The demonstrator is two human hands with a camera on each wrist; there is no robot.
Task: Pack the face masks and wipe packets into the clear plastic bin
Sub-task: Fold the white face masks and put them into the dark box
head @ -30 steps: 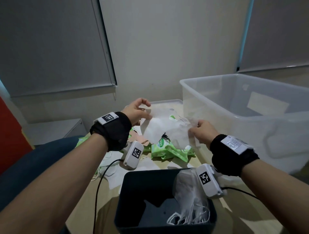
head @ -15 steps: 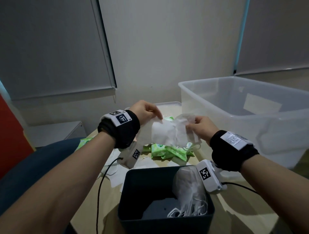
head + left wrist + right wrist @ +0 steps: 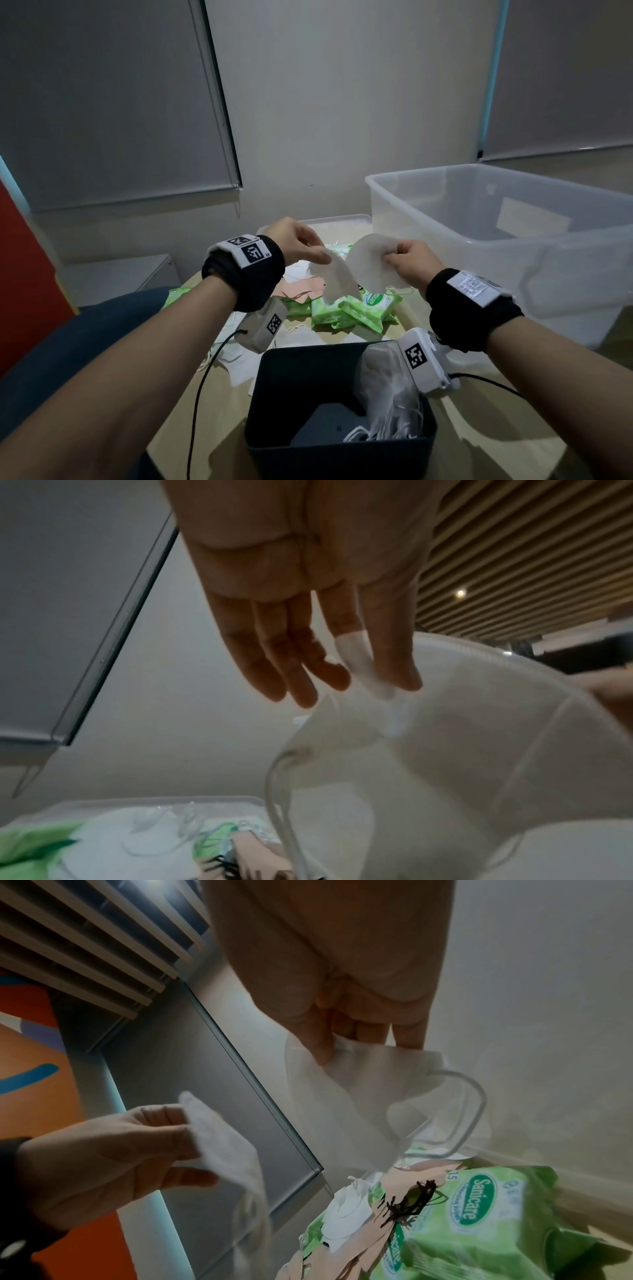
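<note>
Drew apart, left hand (image 3: 301, 245) pinching one mask (image 3: 337, 282), right hand (image 3: 409, 262) another (image 3: 373, 263); best kept pinched at edges, loops clear, toward bin (image 3: 445, 219).

clear plastic bin (image 3: 479, 219) — right side cut off | dark bin (image 3: 274, 394) — contents dim

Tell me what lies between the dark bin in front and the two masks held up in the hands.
In the head view, green wipe packets lie on the table between the dark bin and the masks, one in the left hand, one in the right hand.
</note>
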